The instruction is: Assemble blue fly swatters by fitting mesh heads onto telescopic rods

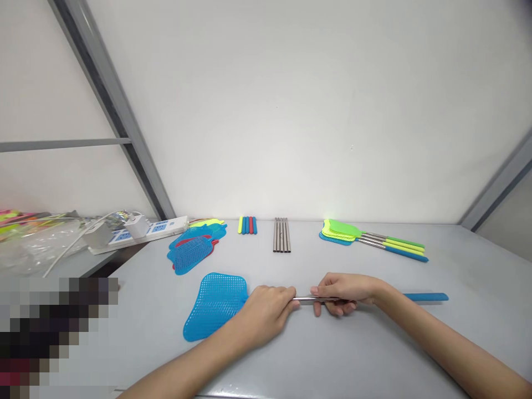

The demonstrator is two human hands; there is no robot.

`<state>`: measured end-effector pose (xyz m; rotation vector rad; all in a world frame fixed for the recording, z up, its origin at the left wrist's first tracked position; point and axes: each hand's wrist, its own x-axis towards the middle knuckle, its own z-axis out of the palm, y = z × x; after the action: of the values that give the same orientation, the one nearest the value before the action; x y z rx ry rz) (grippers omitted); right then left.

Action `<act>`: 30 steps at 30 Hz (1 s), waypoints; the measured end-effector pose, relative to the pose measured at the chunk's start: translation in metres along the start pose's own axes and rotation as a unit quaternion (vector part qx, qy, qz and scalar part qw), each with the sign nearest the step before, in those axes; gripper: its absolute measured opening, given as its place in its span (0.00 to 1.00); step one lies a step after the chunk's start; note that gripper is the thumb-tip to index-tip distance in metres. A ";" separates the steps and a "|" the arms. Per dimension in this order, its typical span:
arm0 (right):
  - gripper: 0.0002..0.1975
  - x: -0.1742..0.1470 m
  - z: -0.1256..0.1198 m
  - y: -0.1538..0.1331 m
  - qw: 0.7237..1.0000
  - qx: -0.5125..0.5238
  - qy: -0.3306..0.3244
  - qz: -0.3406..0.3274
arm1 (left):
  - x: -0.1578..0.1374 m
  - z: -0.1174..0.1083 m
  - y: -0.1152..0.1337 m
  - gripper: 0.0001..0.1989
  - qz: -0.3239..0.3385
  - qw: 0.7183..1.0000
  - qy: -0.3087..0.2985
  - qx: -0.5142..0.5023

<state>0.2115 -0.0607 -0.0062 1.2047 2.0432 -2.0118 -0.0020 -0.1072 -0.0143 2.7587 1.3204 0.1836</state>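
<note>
A fly swatter with a blue mesh head (pixel 218 302), a thin metal rod and a blue grip (pixel 428 297) lies crosswise low over the table in front of me. My left hand (pixel 268 310) is wrapped round it where the head meets the rod, hiding that joint. Farther right, my right hand (pixel 343 293) has thumb and fingers closed on the rod, and the wrist covers where rod and grip meet. Bare rod shows between the two hands.
Loose blue, red and yellow swatter heads (pixel 193 255) lie at back left. Short coloured grips (pixel 247 225) and several metal tubes (pixel 281 235) stand in rows near the wall. Assembled swatters (pixel 374 238) are stacked at back right. A power strip (pixel 166 227) sits at left.
</note>
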 end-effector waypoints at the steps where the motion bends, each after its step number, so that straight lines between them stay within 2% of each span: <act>1: 0.25 0.000 0.000 0.000 1.000 -0.008 0.001 -0.002 | 0.000 0.000 0.000 0.15 0.000 1.000 -0.001 0.002; 11: 0.17 -0.009 -0.007 -0.006 0.997 -0.050 -0.035 -0.036 | -0.002 -0.006 -0.004 0.15 -0.002 1.000 -0.002 -0.004; 19: 0.20 -0.017 -0.027 -0.001 0.993 -0.112 0.046 -0.005 | -0.004 -0.005 -0.020 0.19 -0.049 0.999 0.008 0.014; 25: 0.19 -0.017 -0.011 -0.007 0.992 -0.116 0.048 0.021 | -0.006 -0.004 -0.017 0.19 -0.052 0.998 0.007 0.025; 30: 0.17 -0.009 0.004 -0.005 0.997 -0.036 0.056 0.033 | -0.011 0.003 -0.018 0.17 -0.052 0.998 0.017 0.040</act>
<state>0.2135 -0.0677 0.0024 1.3806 2.0751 -1.8660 -0.0225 -0.1042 -0.0203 2.7536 1.5064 0.1753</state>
